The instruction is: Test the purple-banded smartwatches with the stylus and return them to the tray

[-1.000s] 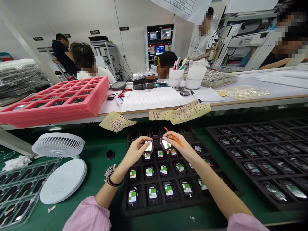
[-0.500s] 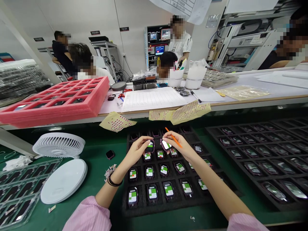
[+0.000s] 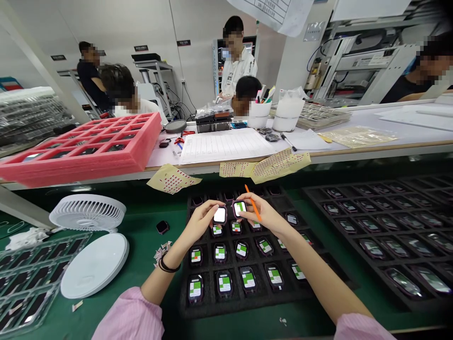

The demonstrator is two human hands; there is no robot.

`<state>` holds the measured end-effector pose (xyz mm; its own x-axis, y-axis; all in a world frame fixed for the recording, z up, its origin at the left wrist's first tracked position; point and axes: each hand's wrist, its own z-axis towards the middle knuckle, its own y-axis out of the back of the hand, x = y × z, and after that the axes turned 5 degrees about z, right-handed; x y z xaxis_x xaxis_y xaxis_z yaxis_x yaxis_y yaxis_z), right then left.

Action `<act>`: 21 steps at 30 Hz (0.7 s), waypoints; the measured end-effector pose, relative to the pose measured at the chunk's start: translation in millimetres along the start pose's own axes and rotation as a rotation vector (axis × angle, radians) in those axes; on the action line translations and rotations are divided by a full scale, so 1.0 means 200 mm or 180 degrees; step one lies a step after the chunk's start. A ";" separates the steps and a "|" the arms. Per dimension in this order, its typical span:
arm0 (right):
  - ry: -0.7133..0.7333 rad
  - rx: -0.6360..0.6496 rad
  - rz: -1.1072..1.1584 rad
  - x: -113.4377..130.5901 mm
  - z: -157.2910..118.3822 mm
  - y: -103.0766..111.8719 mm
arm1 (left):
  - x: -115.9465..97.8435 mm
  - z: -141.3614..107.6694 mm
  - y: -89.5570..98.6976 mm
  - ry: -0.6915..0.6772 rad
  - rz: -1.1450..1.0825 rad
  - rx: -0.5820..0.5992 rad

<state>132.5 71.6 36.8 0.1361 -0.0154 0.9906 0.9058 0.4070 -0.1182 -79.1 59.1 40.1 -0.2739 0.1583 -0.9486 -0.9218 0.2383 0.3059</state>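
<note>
My left hand [image 3: 200, 222] holds a dark-framed smartwatch body [image 3: 220, 215] by its edges, its screen glaring white. My right hand [image 3: 264, 216] grips a second smartwatch body [image 3: 239, 208] showing a green label, with an orange stylus [image 3: 253, 203] between its fingers. The two watches sit almost side by side, just above a black foam tray [image 3: 184, 302]. That tray holds rows of similar watches with green-and-white labels [image 3: 224, 283]. My hands hide part of its top rows.
A second black tray of watches [image 3: 375, 236] lies to the right on the green mat [image 3: 141, 278]. To the left are a white fan [image 3: 87, 212], a round white disc [image 3: 95, 265] and a clear plastic tray [image 3: 24, 293]. A pink foam tray [image 3: 81, 146] sits on the bench behind.
Both hands have tilted their watches: the left one now shows a white glare, the right one its green label. The orange stylus stands more upright. A standing co-worker has moved left in the background.
</note>
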 end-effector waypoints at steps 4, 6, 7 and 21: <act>-0.0005 0.0001 0.0001 0.01 0.00 0.00 | 0.00 0.00 0.01 -0.0047 -0.0088 0.0119; 0.0000 -0.0099 0.0017 0.01 0.00 0.00 | -0.01 -0.01 0.01 -0.0058 -0.0130 0.0237; 0.0005 -0.0148 0.0043 0.01 0.00 0.00 | -0.01 -0.02 0.01 -0.0053 -0.0140 0.0295; -0.0007 -0.0072 0.0135 0.00 0.01 0.01 | -0.02 -0.01 0.03 0.0056 -0.0074 -0.0022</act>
<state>134.0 73.5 37.5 0.1737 0.0035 0.9848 0.9081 0.3863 -0.1615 -83.9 58.5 44.9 -0.2572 0.1358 -0.9568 -0.9298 0.2350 0.2833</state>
